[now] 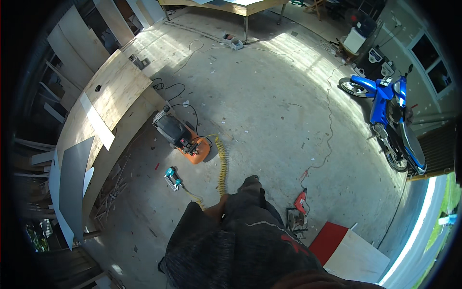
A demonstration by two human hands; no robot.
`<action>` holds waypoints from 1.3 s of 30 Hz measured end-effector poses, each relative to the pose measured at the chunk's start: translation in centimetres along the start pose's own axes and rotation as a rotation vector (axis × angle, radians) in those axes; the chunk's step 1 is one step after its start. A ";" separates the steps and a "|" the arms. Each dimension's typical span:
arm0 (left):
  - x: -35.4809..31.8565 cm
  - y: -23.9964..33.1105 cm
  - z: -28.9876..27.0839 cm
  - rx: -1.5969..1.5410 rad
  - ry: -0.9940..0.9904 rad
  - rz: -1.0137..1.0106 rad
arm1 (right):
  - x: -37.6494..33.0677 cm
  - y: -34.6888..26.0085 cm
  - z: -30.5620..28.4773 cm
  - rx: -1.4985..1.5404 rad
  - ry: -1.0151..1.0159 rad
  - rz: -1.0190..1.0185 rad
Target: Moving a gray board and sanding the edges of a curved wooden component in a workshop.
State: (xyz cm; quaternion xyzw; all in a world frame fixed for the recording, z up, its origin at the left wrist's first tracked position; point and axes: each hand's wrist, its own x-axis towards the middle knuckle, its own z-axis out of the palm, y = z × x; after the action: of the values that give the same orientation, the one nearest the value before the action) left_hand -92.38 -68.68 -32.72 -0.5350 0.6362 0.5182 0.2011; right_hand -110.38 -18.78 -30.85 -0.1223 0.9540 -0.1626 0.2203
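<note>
A patch of bare skin (217, 210) shows between the dark clothing over my legs, beside the lower end of a yellow coiled air hose (222, 166). It may be my left hand; its fingers are too hidden to read, and I cannot tell whether it grips the hose. My right hand is out of sight. Left of my legs, a teal and silver nail gun (173, 179) lies on the concrete with a yellow hose running from it toward me. Beyond it stands an orange and black air compressor (195, 150), where the coiled hose begins.
A long plywood bench (115, 79) with sheet offcuts runs along the left. To my right lie a red corded power tool (300, 202) and a red and white panel (353, 250). A blue motorbike (382, 106) stands far right. Cords cross the floor.
</note>
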 end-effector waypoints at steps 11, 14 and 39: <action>7.8 16.0 -11.5 -0.753 0.312 0.181 | 39.9 -31.0 -20.7 0.749 0.024 0.009; 9.0 15.0 -10.2 -0.827 0.285 0.051 | 44.5 -35.2 -20.5 0.686 -0.026 -0.233; 34.3 46.9 -25.1 -1.067 0.296 -0.309 | 85.9 -53.2 -18.0 0.553 -0.430 0.262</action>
State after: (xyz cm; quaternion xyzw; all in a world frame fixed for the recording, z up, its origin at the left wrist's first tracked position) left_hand -138.49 -112.00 -30.05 -0.7161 0.2222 0.6517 -0.1145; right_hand -185.05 -89.14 -28.84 0.0335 0.8134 -0.3552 0.4594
